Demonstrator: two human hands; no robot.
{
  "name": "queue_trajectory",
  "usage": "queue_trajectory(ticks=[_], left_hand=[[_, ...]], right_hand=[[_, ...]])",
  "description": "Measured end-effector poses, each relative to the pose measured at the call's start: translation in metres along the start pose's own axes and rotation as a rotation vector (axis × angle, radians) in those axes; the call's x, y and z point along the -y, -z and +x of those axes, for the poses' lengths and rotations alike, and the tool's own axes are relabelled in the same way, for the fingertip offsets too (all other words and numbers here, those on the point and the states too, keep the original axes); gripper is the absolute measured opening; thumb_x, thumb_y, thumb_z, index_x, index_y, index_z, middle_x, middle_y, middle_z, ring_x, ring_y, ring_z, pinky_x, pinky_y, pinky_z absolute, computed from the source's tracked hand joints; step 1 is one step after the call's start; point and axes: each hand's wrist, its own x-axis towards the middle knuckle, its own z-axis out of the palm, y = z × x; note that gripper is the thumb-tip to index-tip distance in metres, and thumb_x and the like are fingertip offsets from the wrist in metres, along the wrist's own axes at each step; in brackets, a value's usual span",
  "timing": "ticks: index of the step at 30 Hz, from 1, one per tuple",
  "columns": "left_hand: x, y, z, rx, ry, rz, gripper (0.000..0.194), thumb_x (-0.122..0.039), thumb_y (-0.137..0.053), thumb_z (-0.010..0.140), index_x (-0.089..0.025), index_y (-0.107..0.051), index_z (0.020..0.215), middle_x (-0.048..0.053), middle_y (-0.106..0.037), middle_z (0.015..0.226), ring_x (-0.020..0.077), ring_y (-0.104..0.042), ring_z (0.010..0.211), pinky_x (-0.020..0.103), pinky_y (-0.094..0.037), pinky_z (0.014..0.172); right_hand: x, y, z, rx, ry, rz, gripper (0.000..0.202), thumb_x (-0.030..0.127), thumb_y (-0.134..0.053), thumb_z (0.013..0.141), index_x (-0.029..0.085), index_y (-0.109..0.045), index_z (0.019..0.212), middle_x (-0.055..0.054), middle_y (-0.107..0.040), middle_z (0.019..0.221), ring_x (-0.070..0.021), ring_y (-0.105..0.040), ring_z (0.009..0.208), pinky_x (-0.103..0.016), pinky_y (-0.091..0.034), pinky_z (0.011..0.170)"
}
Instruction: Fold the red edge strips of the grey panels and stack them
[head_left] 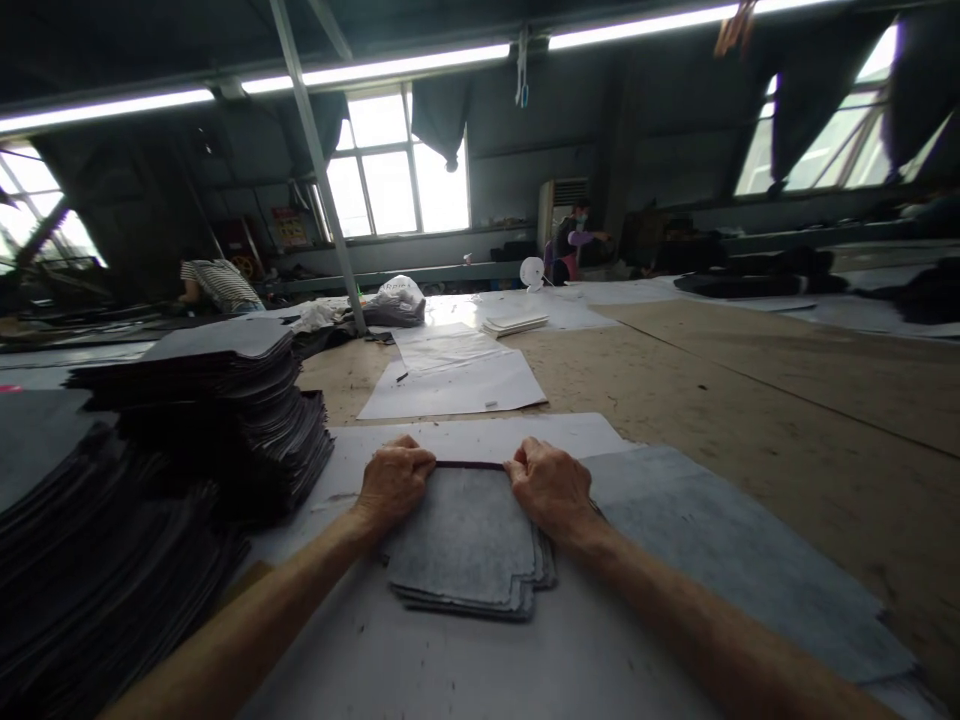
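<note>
A small stack of grey fabric pieces (469,535) lies on white paper (352,650) in front of me. Along its far edge runs a thin dark red strip (470,465). My left hand (395,482) is closed, pinching the strip's left end at the stack's far left corner. At the far right corner my right hand (551,487) is closed on the other end of the strip. A larger grey fabric sheet (720,550) lies flat to the right, partly behind my right forearm.
Tall stacks of dark fabric (225,420) stand at the left. Beyond my hands are white sheets (457,385), a pad of papers (515,324) and a plastic bag (397,300). A metal pole (319,160) rises behind. Two people (574,245) are in the background.
</note>
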Motion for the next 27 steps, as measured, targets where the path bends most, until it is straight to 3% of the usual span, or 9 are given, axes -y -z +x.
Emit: queue_trajectory(ticks=[9,14,18,22,27], left_hand=[[0.008,-0.003,-0.003,0.001,-0.125,0.104,0.029,-0.035,-0.041,0.082,-0.024,-0.068,0.081,0.004,-0.06,0.095,0.0189,-0.055,0.089,0.03,-0.04,0.082],[-0.004,0.001,-0.01,0.012,-0.165,0.183,0.031,-0.032,-0.039,0.083,-0.021,-0.067,0.089,0.009,-0.06,0.108,0.0262,-0.054,0.099,0.04,-0.036,0.085],[-0.017,0.002,-0.017,-0.032,-0.131,0.26,0.032,-0.027,-0.039,0.082,-0.016,-0.064,0.099,0.013,-0.057,0.112,0.0284,-0.053,0.102,0.041,-0.037,0.082],[-0.027,0.006,-0.018,-0.057,-0.123,0.311,0.037,-0.023,-0.044,0.08,-0.023,-0.056,0.114,0.008,-0.055,0.119,0.0253,-0.05,0.108,0.039,-0.036,0.088],[-0.033,0.012,-0.017,-0.069,-0.082,0.285,0.036,-0.027,-0.041,0.083,-0.021,-0.053,0.117,0.009,-0.054,0.121,0.0235,-0.049,0.112,0.038,-0.038,0.088]], right_hand=[[-0.012,0.007,0.004,0.077,-0.026,0.112,0.028,0.034,-0.05,0.087,0.016,-0.053,0.109,-0.006,-0.055,0.107,-0.0166,-0.056,0.09,-0.036,-0.048,0.076],[-0.033,0.029,-0.012,0.051,0.037,0.182,0.027,0.033,-0.049,0.087,0.016,-0.054,0.107,-0.006,-0.056,0.107,-0.0164,-0.056,0.091,-0.037,-0.047,0.078],[-0.046,0.037,-0.02,0.06,-0.002,0.201,0.025,0.034,-0.048,0.087,0.014,-0.057,0.099,-0.005,-0.058,0.099,-0.0151,-0.057,0.086,-0.035,-0.048,0.076],[-0.046,0.034,-0.021,0.093,-0.037,0.205,0.026,0.036,-0.048,0.087,0.014,-0.057,0.097,-0.004,-0.059,0.094,-0.0141,-0.057,0.082,-0.034,-0.048,0.073],[-0.035,0.034,-0.02,0.104,-0.013,0.166,0.023,0.035,-0.05,0.086,0.015,-0.058,0.095,-0.004,-0.059,0.095,-0.0145,-0.057,0.084,-0.035,-0.047,0.075]])
